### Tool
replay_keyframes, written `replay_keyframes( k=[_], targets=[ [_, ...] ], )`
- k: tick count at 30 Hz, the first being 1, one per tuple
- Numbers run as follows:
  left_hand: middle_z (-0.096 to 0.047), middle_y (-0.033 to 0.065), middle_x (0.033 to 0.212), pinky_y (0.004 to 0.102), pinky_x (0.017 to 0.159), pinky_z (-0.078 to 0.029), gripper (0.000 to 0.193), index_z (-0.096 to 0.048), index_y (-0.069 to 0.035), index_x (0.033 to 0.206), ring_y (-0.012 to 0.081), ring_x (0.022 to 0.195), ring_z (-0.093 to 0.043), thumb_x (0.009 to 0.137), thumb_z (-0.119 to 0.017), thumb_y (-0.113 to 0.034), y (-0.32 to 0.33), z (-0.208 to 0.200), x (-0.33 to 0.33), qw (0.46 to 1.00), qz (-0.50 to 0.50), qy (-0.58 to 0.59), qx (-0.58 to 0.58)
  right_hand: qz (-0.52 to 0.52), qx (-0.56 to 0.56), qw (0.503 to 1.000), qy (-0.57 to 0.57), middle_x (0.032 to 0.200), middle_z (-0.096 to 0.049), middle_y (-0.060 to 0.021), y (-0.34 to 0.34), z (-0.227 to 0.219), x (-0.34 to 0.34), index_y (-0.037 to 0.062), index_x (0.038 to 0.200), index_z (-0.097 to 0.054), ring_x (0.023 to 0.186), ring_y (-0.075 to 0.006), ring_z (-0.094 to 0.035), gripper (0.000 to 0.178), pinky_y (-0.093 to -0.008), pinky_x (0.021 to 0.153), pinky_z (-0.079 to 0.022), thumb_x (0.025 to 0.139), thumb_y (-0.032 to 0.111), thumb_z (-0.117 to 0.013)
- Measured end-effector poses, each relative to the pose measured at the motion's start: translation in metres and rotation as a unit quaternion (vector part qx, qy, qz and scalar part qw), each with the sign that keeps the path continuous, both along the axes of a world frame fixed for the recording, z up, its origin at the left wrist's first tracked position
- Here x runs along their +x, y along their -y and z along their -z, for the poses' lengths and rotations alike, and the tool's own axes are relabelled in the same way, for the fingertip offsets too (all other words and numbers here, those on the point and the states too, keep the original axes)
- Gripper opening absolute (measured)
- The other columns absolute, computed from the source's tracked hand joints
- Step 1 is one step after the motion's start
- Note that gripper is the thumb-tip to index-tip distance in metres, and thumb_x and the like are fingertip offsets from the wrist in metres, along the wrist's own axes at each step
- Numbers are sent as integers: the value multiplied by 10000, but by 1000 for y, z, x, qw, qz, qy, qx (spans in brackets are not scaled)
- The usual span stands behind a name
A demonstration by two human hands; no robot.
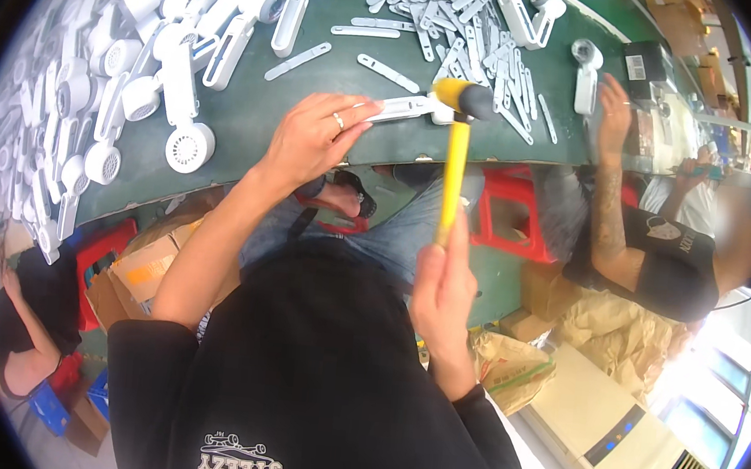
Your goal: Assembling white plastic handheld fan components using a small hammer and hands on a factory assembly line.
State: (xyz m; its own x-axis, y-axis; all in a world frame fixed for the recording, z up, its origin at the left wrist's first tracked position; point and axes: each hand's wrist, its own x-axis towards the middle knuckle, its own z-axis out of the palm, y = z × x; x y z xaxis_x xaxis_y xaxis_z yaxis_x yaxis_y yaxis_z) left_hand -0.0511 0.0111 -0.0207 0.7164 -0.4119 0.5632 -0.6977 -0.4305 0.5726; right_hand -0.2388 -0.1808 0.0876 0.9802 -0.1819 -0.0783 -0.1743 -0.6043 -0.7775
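Note:
My left hand (317,137) is closed on the near end of a white plastic handle piece (403,108), which lies at the green table's front edge. A ring shows on one finger. My right hand (443,293) grips the yellow shaft of a mallet (453,179), held upright. Its yellow-and-black head is over the far end of the handle piece, hiding part of it; I cannot tell whether they touch. Just beyond are loose flat grey-white strips (388,72). A white unit with a round, grilled head (190,145) lies left of my left hand.
Many similar white units (111,59) are heaped along the table's left side. A pile of strips (463,21) covers its far middle. At the right, a co-worker (639,246) has one hand raised by a lone white unit (586,75). Cardboard boxes (148,265) stand below left.

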Motion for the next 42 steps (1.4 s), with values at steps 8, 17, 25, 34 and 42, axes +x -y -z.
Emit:
replay_keyframes(
  k=[8,17,25,34,42],
  targets=[
    [-782,109,1146,417,951,-568,831,-402,-94,1621,338,1074,-727,907,-825,-102,2,-1,-5,982,-28,-186,-34,-25,-56,998,-12,959,-710,-220,2,31,10,73,1638,-391,813,-388,-718,531,-424,765,-561,1117,130,-475],
    [-782,118,1154,451,979,-554,733,-471,-112,1566,382,1109,-701,915,-807,-132,3,1,-6,975,-18,-217,-49,-27,33,994,-104,1417,-627,-299,10,29,8,110,1642,-374,1201,-509,-657,535,-519,967,-566,1126,213,-467],
    [-765,110,1192,435,922,-572,361,-753,-79,1255,346,1058,-700,896,-773,-46,-6,-13,-19,999,9,-43,-20,177,215,960,18,930,-663,-25,47,49,53,10,1545,-491,802,-114,-625,560,-295,725,-523,1050,188,-683],
    [-768,162,1169,393,897,-576,416,-744,-17,1267,341,1009,-718,860,-808,36,-85,-50,-76,983,-185,-7,-11,66,91,994,4,699,-636,-40,40,71,138,82,1285,-696,601,-139,-600,328,-338,577,-485,1018,271,-725],
    [-771,167,1188,364,986,-540,414,-729,-53,1354,268,1093,-728,945,-786,-79,-194,-83,-89,888,-458,-18,-36,45,192,979,44,786,-641,-35,37,102,167,63,1334,-673,626,-110,-544,347,-309,571,-479,1048,258,-702]
  ],
)
